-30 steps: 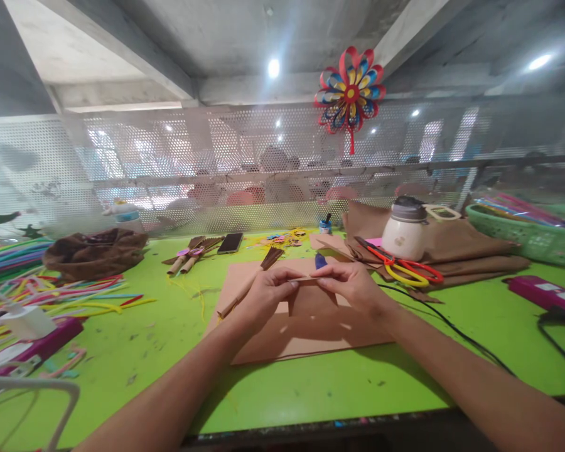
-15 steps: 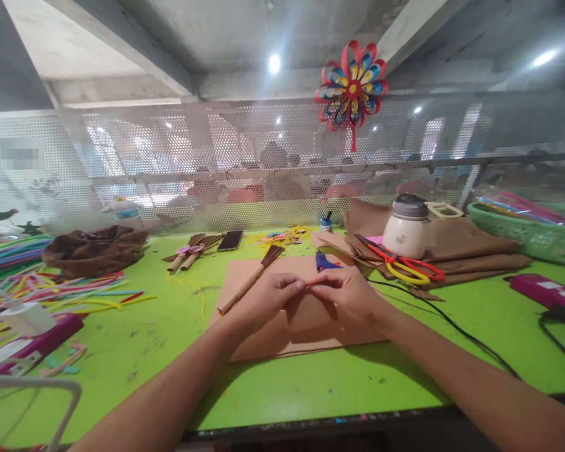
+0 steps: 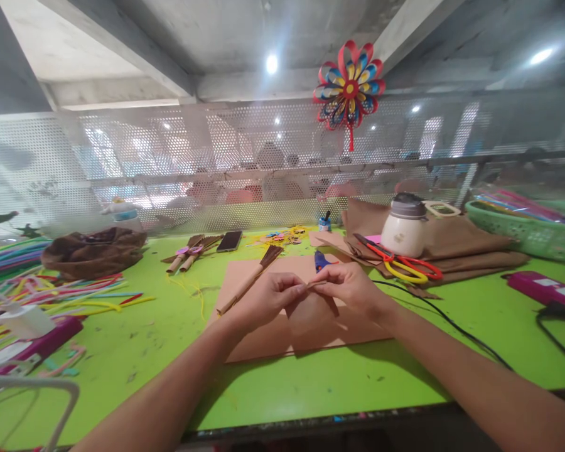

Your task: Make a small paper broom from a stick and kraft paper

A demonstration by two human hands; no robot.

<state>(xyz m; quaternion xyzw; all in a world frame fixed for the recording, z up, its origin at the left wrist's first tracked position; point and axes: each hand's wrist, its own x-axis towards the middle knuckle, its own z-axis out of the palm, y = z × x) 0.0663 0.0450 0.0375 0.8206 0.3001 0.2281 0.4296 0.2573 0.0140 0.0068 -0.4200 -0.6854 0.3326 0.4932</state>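
A small piece of thin brown paper point(image 3: 311, 314) hangs between my hands, its upper edge pinched and folded. My left hand point(image 3: 282, 294) is closed on the left end of that edge. Close beside it, my right hand point(image 3: 351, 289) grips the edge between thumb and fingers. Both hands are above a larger brown sheet point(image 3: 258, 345) on the green table. A rolled paper stick with a fringed end point(image 3: 249, 282) lies left of my hands on that sheet. Behind my right hand, a blue glue gun point(image 3: 320, 260) is partly hidden.
Scissors point(image 3: 405, 267), a lidded jar point(image 3: 405, 226) and folded brown material point(image 3: 480, 245) are at right, near a green basket point(image 3: 537, 235). A black cable point(image 3: 447, 307) crosses there. At left lie pipe cleaners point(image 3: 75, 295), a brown pouch point(image 3: 94, 251) and a power strip point(image 3: 42, 345). A phone point(image 3: 229, 241) lies behind.
My right fingers have shifted slightly along the paper's upper edge, and more of the paper's hanging face shows. The view has moved very slightly.
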